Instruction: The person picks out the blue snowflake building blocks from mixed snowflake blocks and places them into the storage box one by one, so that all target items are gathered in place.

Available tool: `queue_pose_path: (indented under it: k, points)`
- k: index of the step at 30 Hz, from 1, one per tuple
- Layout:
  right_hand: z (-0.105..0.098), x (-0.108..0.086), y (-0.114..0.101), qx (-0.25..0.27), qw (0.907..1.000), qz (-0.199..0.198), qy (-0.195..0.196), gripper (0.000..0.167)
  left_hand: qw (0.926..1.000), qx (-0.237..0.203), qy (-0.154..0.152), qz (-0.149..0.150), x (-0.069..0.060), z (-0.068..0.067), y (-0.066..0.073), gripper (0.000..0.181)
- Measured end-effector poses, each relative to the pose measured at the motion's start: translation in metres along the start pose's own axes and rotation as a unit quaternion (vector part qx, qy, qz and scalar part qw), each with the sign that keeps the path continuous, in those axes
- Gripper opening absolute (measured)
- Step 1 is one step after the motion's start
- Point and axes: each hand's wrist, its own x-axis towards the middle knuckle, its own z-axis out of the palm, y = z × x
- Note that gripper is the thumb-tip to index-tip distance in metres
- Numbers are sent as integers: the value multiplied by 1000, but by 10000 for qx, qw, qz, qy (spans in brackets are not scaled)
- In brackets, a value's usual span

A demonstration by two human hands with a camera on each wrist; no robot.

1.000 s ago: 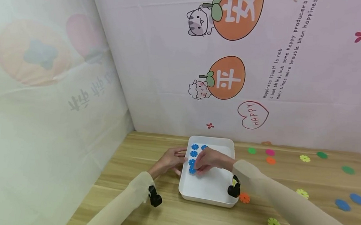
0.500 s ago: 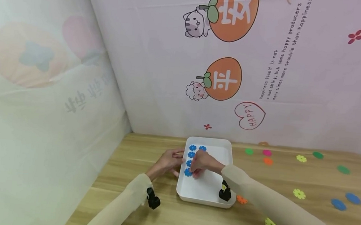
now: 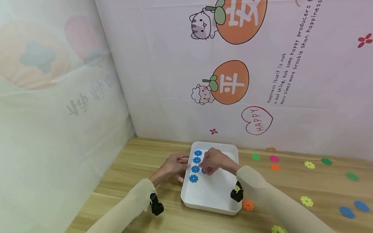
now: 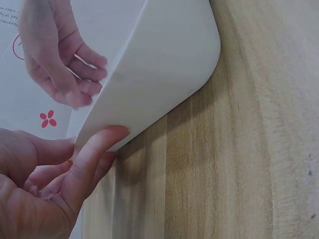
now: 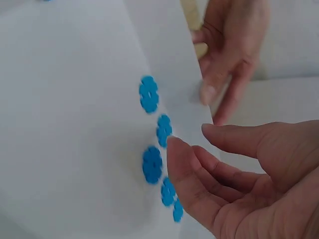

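A white tray [image 3: 212, 201] stands on the wooden table, with a column of blue flower-shaped discs [image 3: 193, 178] along its left side. At the left wall is my left hand [image 3: 170, 167]; the left wrist view shows its thumb at the rim and its fingers against the outer wall. Over the tray hovers my right hand [image 3: 214, 160], its thumb and index finger apart in the right wrist view. Nothing shows between them. Just beside the index finger is a darker blue disc [image 5: 152, 164], set off from the column. My hand partly hides the second column in the head view.
Several coloured discs lie on the table right of the tray, among them an orange disc [image 3: 248, 205] by its corner, a yellow disc [image 3: 278, 232] and a blue disc [image 3: 347, 212]. Printed cloth hangs behind and at the left.
My right hand has moved away from the nearest blue disc of the column, toward the back of the tray. My left hand stays at the tray's wall. The head view has shifted slightly.
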Motion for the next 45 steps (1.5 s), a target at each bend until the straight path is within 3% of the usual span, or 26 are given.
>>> queue_pose_path:
  k: [5, 11, 15, 22, 28, 37, 43, 45]
  points:
    - [-28, -12, 21, 322, 9980, -535, -95, 18, 10000, -85, 4, -14, 1, 0, -1, 55]
    - [-54, -24, 45, 896, 9894, -1113, -245, 22, 9999, -81, 134, -49, 4, -2, -3, 54]
    - [-74, -35, 64, 1119, 9849, -1305, -224, 22, 9998, -135, 91, -69, 4, -2, -4, 54]
    - [-108, -52, 104, 1563, 9760, -1473, 355, 25, 9997, -75, 156, -142, 2, -3, -1, 54]
    - [-130, -69, 145, 1176, 9790, -1456, 807, 33, 9997, 55, 187, -128, 1, -2, 1, 54]
    - [-156, -102, 204, 996, 9838, -1096, 1007, 40, 9997, 60, 171, -136, 1, -2, -2, 54]
    - [-173, -125, 239, 1057, 9793, -1261, 1178, 23, 9998, 83, 158, -118, 0, -2, -3, 54]
    - [-177, -132, 251, 1026, 9788, -1344, 1158, 25, 9997, 85, 165, -132, 0, -1, -2, 54]
